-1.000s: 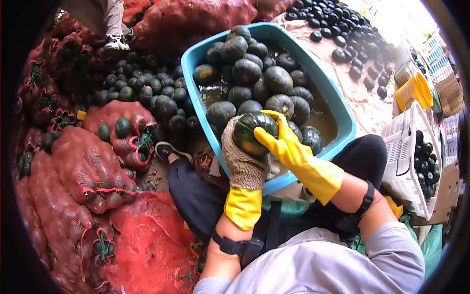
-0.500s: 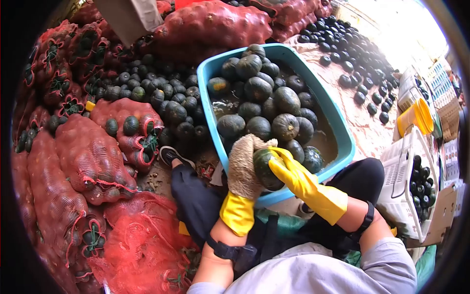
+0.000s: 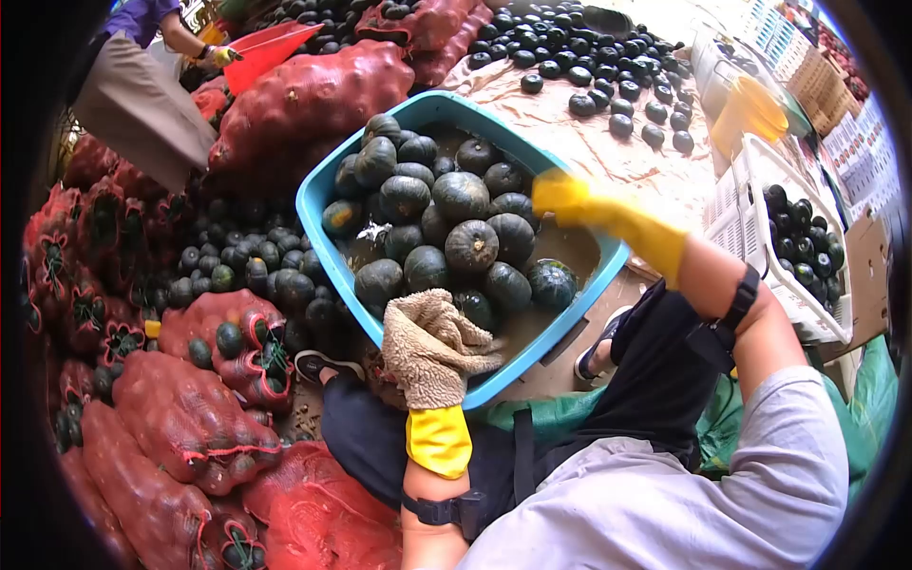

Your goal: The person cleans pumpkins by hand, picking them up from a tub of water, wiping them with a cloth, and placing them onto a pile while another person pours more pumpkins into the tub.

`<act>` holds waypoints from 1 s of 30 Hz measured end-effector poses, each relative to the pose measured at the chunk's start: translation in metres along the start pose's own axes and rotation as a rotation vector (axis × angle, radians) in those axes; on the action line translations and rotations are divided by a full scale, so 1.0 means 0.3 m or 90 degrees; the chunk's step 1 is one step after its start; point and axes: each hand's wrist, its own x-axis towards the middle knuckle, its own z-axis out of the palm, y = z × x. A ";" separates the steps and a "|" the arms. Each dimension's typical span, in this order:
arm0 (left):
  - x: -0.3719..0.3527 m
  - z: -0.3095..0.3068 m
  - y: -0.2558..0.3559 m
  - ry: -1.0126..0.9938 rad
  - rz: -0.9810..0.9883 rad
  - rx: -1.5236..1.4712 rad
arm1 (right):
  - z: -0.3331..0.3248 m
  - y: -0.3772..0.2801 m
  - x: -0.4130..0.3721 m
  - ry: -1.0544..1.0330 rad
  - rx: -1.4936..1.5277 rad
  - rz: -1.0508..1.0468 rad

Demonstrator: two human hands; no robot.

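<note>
Pointing lengthwise forward, tan mitt [image 3: 424,372] covers left hand [image 3: 429,350]; right hand [image 3: 566,197] blurred; cannot tell either grip.

Yellow gloves [image 3: 439,443], pale grey shirt [image 3: 665,508]

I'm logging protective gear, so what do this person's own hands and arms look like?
The left hand has a nubbly tan cloth covering over a yellow glove; the right hand, blurred, wears a yellow one. Black straps with dark boxy pieces circle both forearms. The right sleeve is short, pale grey.
</note>
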 end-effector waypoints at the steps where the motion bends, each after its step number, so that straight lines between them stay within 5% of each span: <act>1: 0.022 -0.031 -0.035 -0.037 0.061 0.032 | 0.048 -0.182 0.037 -0.192 0.048 0.265; 2: 0.032 -0.039 -0.043 -0.012 0.019 0.005 | 0.092 -0.381 0.080 -0.399 0.013 0.519; 4: 0.079 -0.082 -0.058 -0.032 0.048 0.092 | 0.382 -0.287 -0.001 -0.188 -0.148 0.525; 7: 0.086 -0.053 -0.093 0.103 0.082 -0.030 | 0.347 -0.319 0.092 -0.267 -0.055 0.595; 9: 0.061 -0.049 -0.080 0.041 0.096 0.114 | 0.359 -0.290 0.097 -0.393 -0.235 0.493; 12: 0.048 -0.024 -0.052 0.050 0.117 0.248 | 0.606 0.056 0.037 -0.060 -0.327 0.740; 13: 0.051 -0.028 -0.054 0.048 0.131 0.322 | 0.415 -0.188 0.085 -0.315 -0.370 0.679; 15: 0.060 -0.039 -0.063 0.035 0.151 0.379 | 0.574 0.043 0.015 -0.165 -0.301 0.814; 18: 0.135 -0.117 -0.101 -0.070 0.145 0.285 | 0.355 -0.220 0.040 -0.209 -0.181 0.682; 23: 0.176 -0.116 -0.108 -0.158 0.147 0.100 | 0.318 -0.099 0.024 -0.307 0.019 0.590; 25: 0.067 0.052 -0.047 -0.011 0.212 -0.004 | 0.273 -0.141 -0.017 -0.172 0.213 0.563; 28: 0.079 0.002 -0.023 -0.121 0.094 -0.032 | 0.145 -0.342 0.031 0.023 0.316 0.650; 30: 0.090 -0.011 -0.022 -0.176 0.043 -0.062 | 0.090 -0.463 0.072 0.184 0.493 0.547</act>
